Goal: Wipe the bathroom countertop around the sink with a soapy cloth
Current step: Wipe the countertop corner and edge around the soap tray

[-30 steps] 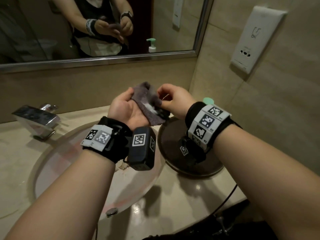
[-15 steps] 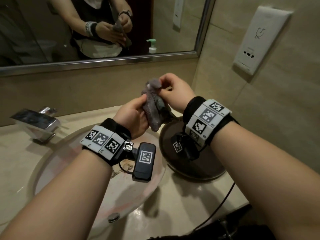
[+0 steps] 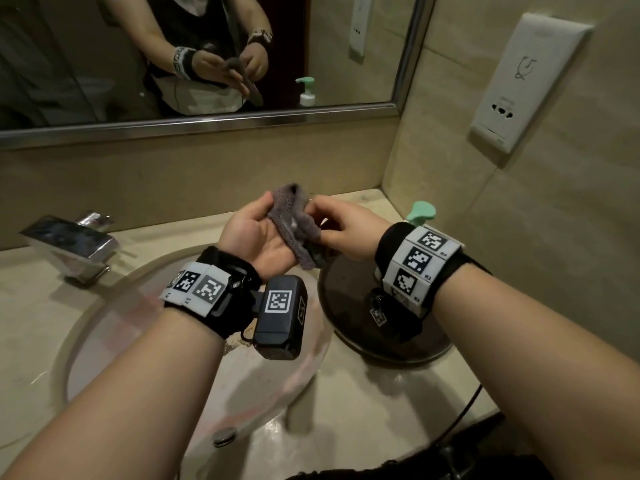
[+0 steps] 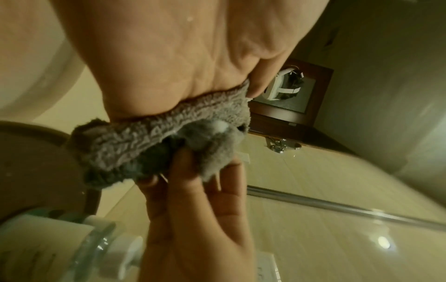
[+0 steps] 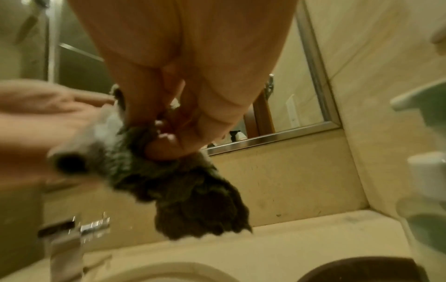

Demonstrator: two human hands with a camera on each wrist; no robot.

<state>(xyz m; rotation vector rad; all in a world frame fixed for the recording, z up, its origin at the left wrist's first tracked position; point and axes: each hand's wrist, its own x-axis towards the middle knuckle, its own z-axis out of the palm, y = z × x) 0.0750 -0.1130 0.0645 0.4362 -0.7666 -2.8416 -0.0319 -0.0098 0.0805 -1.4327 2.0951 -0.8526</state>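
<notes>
A small grey fluffy cloth (image 3: 289,220) with a dab of white soap foam (image 4: 220,125) is held in the air above the right rim of the sink (image 3: 145,341). My left hand (image 3: 256,237) is palm up under it, thumb pressed on the cloth's top edge. My right hand (image 3: 343,230) pinches the cloth's right side with its fingertips (image 4: 183,162). In the right wrist view the cloth (image 5: 188,190) hangs bunched below those fingers. The beige countertop (image 3: 363,403) lies wet and glossy beneath both arms.
A dark round dish (image 3: 349,296) sits on the counter under my right wrist. A green-topped soap dispenser (image 3: 420,211) stands in the back right corner. A chrome faucet (image 3: 69,240) is at the back left, a mirror (image 3: 346,64) behind, a wall outlet panel (image 3: 526,81) on the right.
The cloth was bunched upright and lifted by my right hand half a second ago. It now lies back across my left palm, and my right hand has come down.
</notes>
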